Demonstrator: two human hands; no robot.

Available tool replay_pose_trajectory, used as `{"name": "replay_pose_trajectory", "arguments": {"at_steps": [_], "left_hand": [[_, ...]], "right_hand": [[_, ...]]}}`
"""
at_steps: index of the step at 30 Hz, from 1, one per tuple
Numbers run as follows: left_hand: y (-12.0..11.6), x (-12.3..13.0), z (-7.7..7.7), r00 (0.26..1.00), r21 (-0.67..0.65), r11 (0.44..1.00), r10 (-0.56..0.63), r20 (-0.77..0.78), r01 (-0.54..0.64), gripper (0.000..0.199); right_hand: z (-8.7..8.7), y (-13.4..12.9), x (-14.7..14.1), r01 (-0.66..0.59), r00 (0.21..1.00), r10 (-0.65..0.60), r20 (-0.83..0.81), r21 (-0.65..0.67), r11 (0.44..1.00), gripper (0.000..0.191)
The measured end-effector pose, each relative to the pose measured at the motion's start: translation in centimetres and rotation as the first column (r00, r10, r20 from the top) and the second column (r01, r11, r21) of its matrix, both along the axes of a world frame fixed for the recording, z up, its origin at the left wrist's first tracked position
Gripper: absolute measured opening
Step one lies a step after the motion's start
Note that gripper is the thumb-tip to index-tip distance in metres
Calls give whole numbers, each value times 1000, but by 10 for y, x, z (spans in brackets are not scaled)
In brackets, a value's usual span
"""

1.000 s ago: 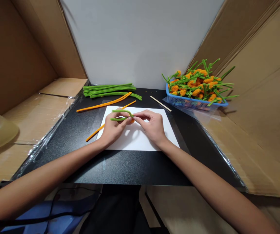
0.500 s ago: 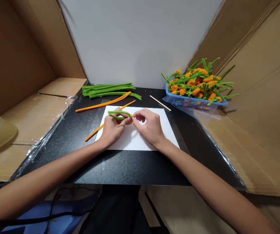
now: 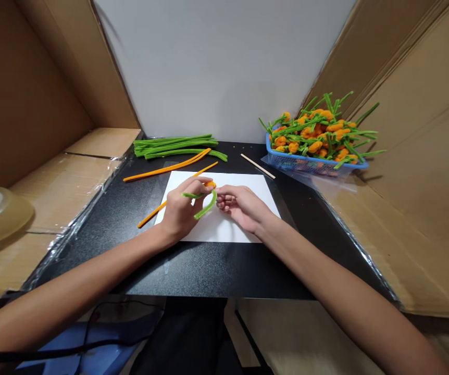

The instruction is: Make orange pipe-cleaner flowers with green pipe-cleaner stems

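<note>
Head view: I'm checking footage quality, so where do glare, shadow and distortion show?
All in the head view: pale sheen on the black table; glints along the shiny film at its left side; soft shadow on the white paper by the right hand; cardboard seemingly stretched toward the edges.

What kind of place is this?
Maybe a craft-making corner: the left hand holds an orange-and-green piece, a bundle of green stems lies on the table, and a blue basket is heaped with similar pieces.
</note>
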State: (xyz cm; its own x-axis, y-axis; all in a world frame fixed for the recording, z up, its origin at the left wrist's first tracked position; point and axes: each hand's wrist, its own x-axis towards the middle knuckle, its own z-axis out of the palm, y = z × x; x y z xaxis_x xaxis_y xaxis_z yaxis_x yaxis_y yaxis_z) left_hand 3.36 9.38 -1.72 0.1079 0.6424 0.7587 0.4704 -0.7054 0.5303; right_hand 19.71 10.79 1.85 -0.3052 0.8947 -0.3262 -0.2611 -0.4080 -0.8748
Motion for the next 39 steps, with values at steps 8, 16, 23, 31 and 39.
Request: {"name": "replay_pose_trajectory", "arguments": {"at_steps": [8,16,23,31,39], "left_hand": [[2,5,-1,972,-217,975,1,234,51,8],[-2,6,1,977,-248,967,-12,211,66,6],[-1,7,3,954,-350,930,-5,301,115,14],[11,3,1,817,-497,815,52,575,297,34],[14,2,-4,819,-488,807,10,574,332,28]], "right_hand": [[-6,1,0,-61,992,48,-114,-110,992,15],[-12,-1,-7,93,996,-93,-11,23,995,13],[-21,-2,-11,162,963,-230,140,378,912,15],[-26,5,-6,153,978,-191,84,335,930,29],[-27,7,-3,67,984,-137,111,481,874,28]]}}
